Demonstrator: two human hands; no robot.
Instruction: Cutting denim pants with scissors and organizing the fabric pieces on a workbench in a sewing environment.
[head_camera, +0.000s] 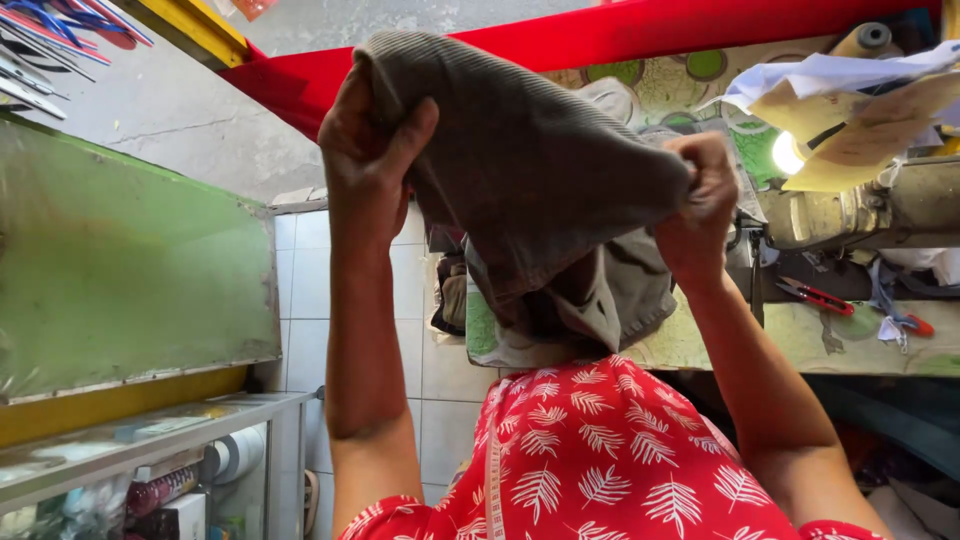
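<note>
Grey ribbed fabric (520, 160) held stretched aloft between both hands; left hand (368, 150) clamps one end, thumb over the cloth; right hand (700, 205) fists the opposite edge; sewing machine (860, 210) just beyond, red scissors (815, 296) below it.

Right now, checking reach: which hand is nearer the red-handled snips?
Right. Right hand grips the grey cloth just up-left of the snips; left hand is far across the cloth.

bright daylight | lamp (787, 152) glares right | sharp focus | edges stretched
</note>
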